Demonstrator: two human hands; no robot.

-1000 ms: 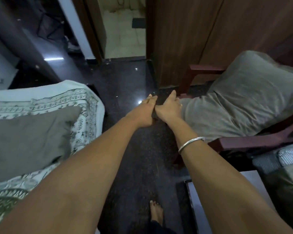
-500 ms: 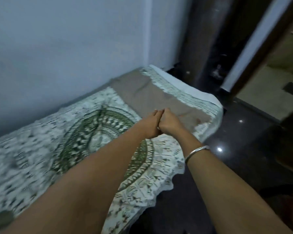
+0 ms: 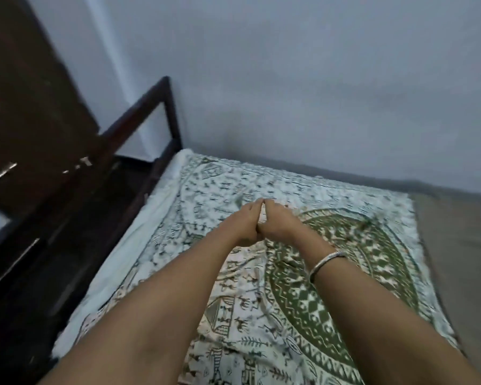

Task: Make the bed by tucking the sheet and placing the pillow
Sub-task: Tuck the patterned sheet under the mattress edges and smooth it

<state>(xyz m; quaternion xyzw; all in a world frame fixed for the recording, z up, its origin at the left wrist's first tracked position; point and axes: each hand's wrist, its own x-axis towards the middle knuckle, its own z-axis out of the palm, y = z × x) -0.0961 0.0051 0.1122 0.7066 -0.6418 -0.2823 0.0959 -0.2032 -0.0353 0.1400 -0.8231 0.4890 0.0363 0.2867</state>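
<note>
A white sheet (image 3: pixel 289 307) with a green round pattern and small figures lies spread over the bed. Both my arms reach out over it. My left hand (image 3: pixel 240 225) and my right hand (image 3: pixel 279 220) are pressed side by side above the middle of the sheet, fingers closed together and holding nothing. A silver bangle (image 3: pixel 326 262) sits on my right wrist. Along the right edge of the sheet lies a flat grey surface (image 3: pixel 461 259) that looks like the pillow; it runs out of frame.
A dark wooden bed frame (image 3: pixel 168 112) stands at the left end of the bed, with a dark wooden cabinet (image 3: pixel 25 107) beyond it. A plain pale wall (image 3: pixel 317 79) runs along the far side of the bed.
The view has swung left from the chair and doorway, across the bed, to its other end. My hands have stayed pressed together in front of me the whole time.
</note>
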